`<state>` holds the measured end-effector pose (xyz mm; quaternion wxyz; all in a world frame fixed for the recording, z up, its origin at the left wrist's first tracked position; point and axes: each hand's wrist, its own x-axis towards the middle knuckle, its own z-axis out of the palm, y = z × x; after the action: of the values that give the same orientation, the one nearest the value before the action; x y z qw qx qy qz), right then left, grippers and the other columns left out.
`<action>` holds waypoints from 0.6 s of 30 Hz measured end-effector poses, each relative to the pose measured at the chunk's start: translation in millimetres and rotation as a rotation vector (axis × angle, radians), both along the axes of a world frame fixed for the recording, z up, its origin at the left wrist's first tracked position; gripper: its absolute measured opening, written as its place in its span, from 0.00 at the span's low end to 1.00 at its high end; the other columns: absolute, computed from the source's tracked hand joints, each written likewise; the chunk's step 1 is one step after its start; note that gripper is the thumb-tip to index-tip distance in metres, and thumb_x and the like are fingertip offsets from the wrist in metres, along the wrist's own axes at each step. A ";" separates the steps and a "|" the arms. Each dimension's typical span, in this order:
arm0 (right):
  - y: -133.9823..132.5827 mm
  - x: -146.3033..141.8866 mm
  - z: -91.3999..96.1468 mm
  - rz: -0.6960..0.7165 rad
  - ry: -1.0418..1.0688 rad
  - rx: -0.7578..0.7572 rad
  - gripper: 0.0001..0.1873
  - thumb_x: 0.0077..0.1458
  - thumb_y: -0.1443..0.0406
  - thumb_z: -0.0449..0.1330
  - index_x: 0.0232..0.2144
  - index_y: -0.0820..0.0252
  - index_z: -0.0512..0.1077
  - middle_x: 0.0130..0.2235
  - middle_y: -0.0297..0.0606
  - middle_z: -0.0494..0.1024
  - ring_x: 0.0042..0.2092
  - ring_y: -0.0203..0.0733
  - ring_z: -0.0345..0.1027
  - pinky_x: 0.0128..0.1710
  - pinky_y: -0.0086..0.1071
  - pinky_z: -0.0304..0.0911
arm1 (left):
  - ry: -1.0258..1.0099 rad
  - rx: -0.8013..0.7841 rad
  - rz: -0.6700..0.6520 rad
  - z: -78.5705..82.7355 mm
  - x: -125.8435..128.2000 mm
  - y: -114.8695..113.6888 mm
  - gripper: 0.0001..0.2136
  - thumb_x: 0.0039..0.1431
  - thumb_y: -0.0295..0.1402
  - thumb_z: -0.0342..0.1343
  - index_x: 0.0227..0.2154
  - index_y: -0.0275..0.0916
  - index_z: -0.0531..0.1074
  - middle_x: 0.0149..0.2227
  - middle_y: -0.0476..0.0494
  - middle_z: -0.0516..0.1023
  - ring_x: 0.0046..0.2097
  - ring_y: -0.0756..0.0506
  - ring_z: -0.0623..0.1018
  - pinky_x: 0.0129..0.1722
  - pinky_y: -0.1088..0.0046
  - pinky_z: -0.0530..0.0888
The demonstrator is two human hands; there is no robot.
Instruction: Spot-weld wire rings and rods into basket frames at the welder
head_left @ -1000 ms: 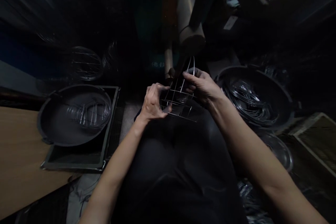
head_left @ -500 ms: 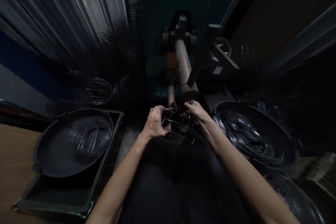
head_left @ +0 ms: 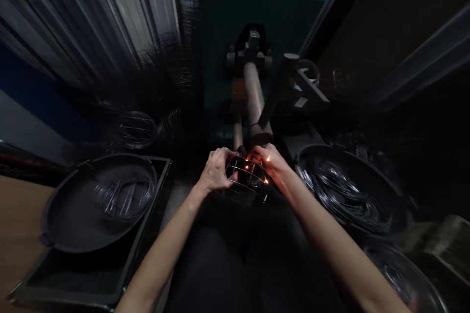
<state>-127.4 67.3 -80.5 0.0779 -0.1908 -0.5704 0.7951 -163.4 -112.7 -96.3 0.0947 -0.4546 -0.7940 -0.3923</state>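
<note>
Just below mid-view, a wire frame [head_left: 245,171] is clasped between curved thumb and fingers of the left hand [head_left: 215,170] and seemingly pinched by fingertips of the right hand [head_left: 272,160], apparently being welded amid sparks [head_left: 266,181] near a metal cylinder [head_left: 254,92], with stillness called for before repositioning.

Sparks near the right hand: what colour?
Orange: small glowing sparks by the thin silver wire frame; head view.

Left — a dark round pan [head_left: 73,215] holding wire pieces [head_left: 128,198], resting over a rectangular tray [head_left: 81,276]; beyond it, a round wire grille [head_left: 137,129], a blue panel [head_left: 36,85] and corrugated sheeting [head_left: 121,7]. Right — a second pan [head_left: 385,183] heaped with wire loops [head_left: 341,200], a shallow basin [head_left: 420,276] near its lower edge.
</note>
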 end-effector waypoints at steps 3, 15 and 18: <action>1.5 0.2 6.1 -0.181 -0.028 -0.055 0.13 0.47 0.62 0.64 0.22 0.60 0.62 0.16 0.25 0.61 0.15 0.24 0.48 0.12 0.19 0.47 | 0.015 0.046 -0.016 -3.9 -1.2 0.2 0.19 0.46 0.37 0.55 0.42 0.36 0.63 0.37 0.42 0.69 0.39 0.42 0.71 0.41 0.62 0.66; -5.7 4.6 18.9 -0.094 -0.092 -0.042 0.11 0.41 0.68 0.64 0.22 0.61 0.63 0.14 0.25 0.62 0.15 0.24 0.50 0.11 0.18 0.44 | -0.163 0.148 0.064 -27.4 4.7 -10.9 0.21 0.43 0.34 0.55 0.43 0.38 0.62 0.39 0.42 0.68 0.40 0.43 0.70 0.42 0.63 0.69; -6.9 0.7 16.5 -0.065 -0.067 -0.028 0.15 0.37 0.65 0.66 0.23 0.60 0.62 0.14 0.24 0.61 0.14 0.25 0.50 0.11 0.19 0.42 | -0.199 0.160 0.069 -25.1 1.7 -12.8 0.21 0.42 0.34 0.56 0.43 0.38 0.62 0.40 0.42 0.68 0.41 0.42 0.70 0.42 0.63 0.69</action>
<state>-126.7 60.5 -64.0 0.0820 -0.2369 -0.5552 0.7930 -161.7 -125.5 -121.4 0.0647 -0.3767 -0.7809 -0.4940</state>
